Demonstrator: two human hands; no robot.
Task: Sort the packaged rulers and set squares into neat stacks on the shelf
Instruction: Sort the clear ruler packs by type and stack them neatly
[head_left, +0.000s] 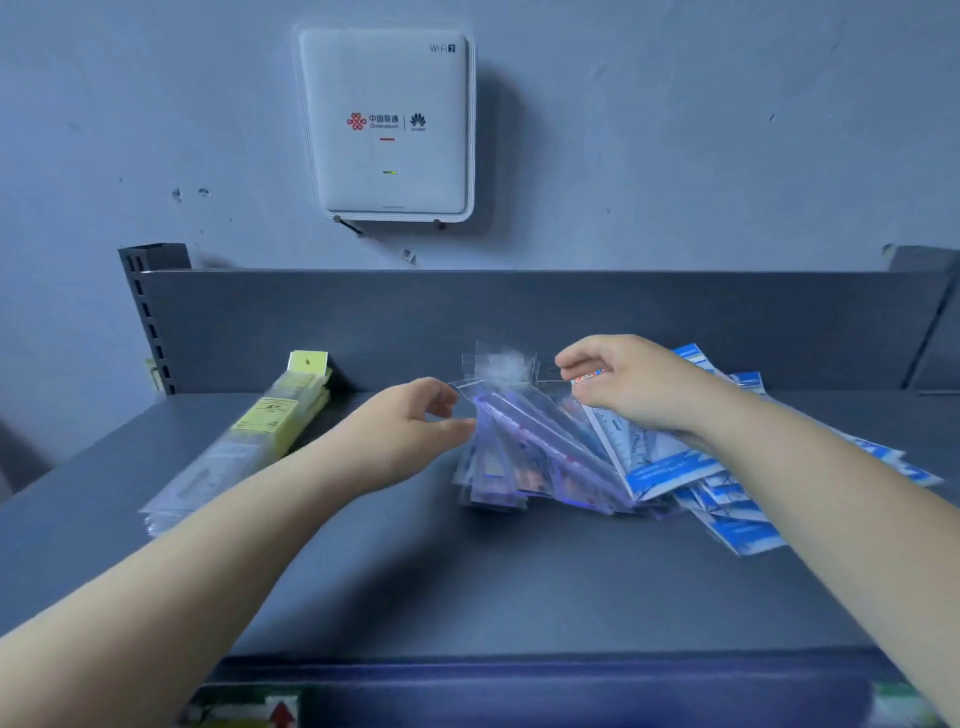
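While the left hand (415, 426) pinches a clear ruler pack (519, 415), the right hand (623, 384) pinches another pack's top (587, 375) — both near the shelf's (467, 571) back edge.

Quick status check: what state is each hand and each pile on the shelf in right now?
left hand: pinches the clear packets
right hand: holds a packet top
clear packets: fanned, partly lifted
blue packets: loosely spread
yellow packets: stacked at the left
wall router: green light lit
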